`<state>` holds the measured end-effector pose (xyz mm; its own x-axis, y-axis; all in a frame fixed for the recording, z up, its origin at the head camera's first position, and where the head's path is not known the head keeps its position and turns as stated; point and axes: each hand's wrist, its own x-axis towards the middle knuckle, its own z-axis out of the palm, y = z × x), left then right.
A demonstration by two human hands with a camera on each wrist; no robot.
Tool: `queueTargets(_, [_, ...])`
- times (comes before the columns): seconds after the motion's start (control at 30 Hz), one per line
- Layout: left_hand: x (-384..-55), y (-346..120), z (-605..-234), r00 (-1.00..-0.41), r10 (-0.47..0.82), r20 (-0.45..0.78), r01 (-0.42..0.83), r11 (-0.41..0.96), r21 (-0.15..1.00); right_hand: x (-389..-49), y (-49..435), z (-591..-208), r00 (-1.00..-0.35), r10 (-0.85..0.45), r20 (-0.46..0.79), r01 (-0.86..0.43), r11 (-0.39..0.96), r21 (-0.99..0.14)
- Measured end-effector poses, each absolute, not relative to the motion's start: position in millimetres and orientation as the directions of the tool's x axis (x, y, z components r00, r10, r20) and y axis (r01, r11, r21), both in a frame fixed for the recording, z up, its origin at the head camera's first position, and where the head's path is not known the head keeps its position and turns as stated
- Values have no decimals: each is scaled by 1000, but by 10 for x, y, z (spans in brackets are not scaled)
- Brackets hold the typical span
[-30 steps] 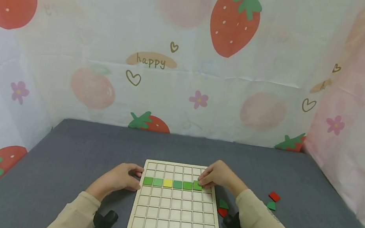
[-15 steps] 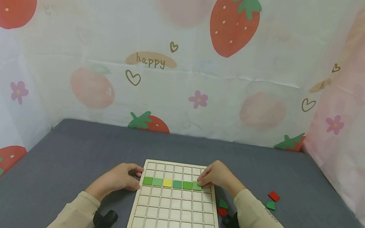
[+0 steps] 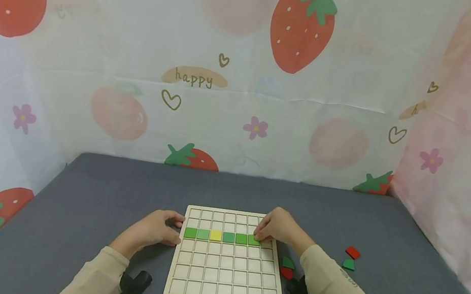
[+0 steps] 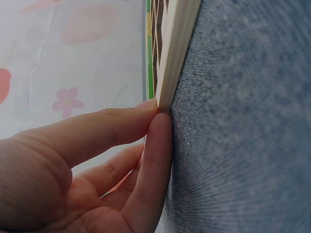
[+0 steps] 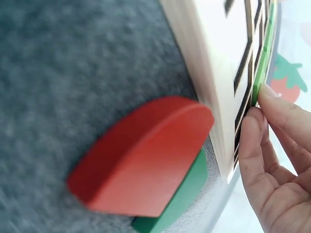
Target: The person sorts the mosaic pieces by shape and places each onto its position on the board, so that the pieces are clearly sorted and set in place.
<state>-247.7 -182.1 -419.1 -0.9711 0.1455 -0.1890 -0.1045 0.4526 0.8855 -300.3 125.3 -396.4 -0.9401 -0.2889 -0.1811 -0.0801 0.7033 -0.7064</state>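
Observation:
A pale wooden grid board (image 3: 224,291) lies flat on the table. Across its third row from the far side runs a line of green tiles (image 3: 190,233) with one yellow tile (image 3: 215,236) among them. My left hand (image 3: 153,229) holds the board's left edge with thumb and fingertips, also seen close up in the left wrist view. At the row's right end, my right hand (image 3: 275,227) pinches a green square tile (image 5: 260,80) between thumb and finger; the tile sits at its cell, partly covered by the fingertips.
Beside the board's right edge lie a red curved piece (image 5: 146,160) and a green piece (image 5: 187,199), touching. Farther right are a red piece (image 3: 353,252) and a green piece (image 3: 349,264). A patterned curtain (image 3: 229,130) hangs behind the grey table (image 3: 142,183).
The right-hand green tile has sunk slightly and now lies more level with its row, the right hand lowering and shifting a little left. The left hand stays in place.

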Motion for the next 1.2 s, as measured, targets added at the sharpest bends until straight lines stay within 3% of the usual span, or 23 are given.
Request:
queueTargets(0.5, [-2463, -1807, -4184, -971, 145, -190, -105, 454, 885, -2903, 1458, -3838, -952, -261, -162, -33, 611, -791])
queueTargets(1.2, [-2471, -1822, -4196, -970, 145, -196, -106, 472, 875, -2727, 2251, -3669, -979, -153, -137, 1, 663, -748])
